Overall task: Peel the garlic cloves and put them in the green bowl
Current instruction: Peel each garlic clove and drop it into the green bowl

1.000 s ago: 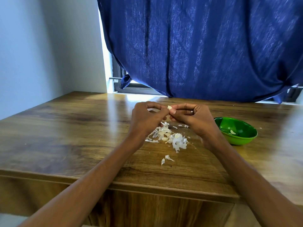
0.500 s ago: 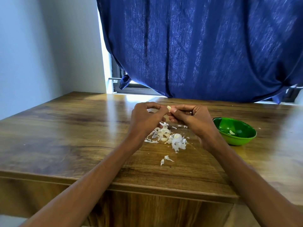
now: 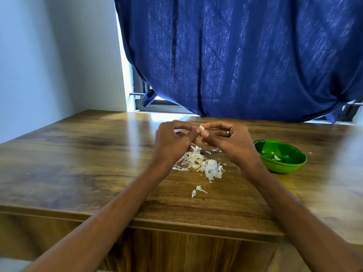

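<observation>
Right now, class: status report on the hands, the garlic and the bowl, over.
Both hands, left and right, pinching one garlic clove above the peel pile. Green bowl holds one clove. Nothing in the way.

desk (image 3: 78, 154): carries all | peel heap (image 3: 200, 163): on desk, centre | left hand (image 3: 172, 142) and right hand (image 3: 229, 142): raised above heap, fingertips meeting on clove (image 3: 202, 127) | two loose peels (image 3: 197, 190): before heap | bowl (image 3: 282, 167): right of heap, one peeled clove (image 3: 277, 158) in it | curtain (image 3: 235, 55): behind desk
</observation>
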Tool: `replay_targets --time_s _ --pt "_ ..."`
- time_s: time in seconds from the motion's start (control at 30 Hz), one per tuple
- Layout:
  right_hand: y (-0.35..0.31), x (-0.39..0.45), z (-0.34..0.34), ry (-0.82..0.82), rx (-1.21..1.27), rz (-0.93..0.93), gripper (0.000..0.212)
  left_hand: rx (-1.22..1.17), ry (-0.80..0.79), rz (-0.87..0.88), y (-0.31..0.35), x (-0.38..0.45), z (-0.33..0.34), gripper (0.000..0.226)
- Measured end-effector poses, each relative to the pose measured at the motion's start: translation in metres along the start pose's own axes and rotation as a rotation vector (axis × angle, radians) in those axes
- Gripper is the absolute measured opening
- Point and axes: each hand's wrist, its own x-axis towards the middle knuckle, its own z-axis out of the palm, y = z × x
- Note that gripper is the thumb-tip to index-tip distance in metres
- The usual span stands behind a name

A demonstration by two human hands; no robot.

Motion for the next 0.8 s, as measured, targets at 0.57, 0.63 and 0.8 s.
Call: replay_targets --time_s 0.57,0.63,0.8 --pt "0.0016 0.0005 -0.0009 0.059 -0.116 -0.036 0.014 0.113 -0.002 0.114 -0.0042 -0.0006 0.0041 0.010" --pt "0.0017 0.0002 -0.0006 0.061 -0.107 -0.031 0.014 0.115 -0.010 0.121 -0.0040 -0.0008 0.0044 0.012" --pt "0.0014 -0.0004 -0.0014 0.055 -0.050 -0.008 0.015 0.116 -0.031 0.107 -0.0042 -0.0004 0.0053 0.015"
